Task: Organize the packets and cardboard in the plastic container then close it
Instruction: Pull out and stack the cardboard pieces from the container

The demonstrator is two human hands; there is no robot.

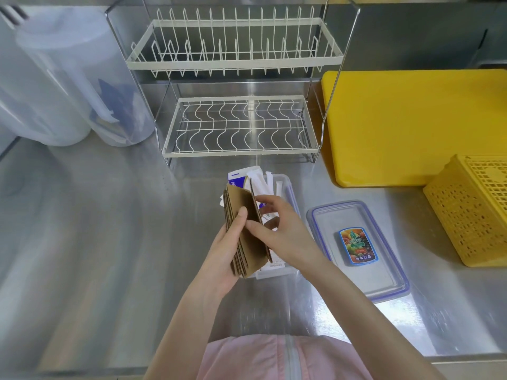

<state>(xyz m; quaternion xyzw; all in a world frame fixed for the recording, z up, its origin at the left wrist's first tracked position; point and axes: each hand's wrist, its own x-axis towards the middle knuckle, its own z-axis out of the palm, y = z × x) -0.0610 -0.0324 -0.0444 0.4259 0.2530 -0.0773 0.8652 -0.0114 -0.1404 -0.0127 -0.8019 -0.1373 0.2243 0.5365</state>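
The left hand [223,259] grips the cardboard [244,231] stack on edge, long axis along the container [288,187] directly beneath, while the right hand [277,229] pinches its top sheet.

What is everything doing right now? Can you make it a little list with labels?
left hand: holds a stack of cardboard pieces over the container
right hand: fingers at the stack's right side, pinching a piece
plastic container: open, white packets standing inside
lid: flat on the steel counter, right of the container
behind: empty dish rack
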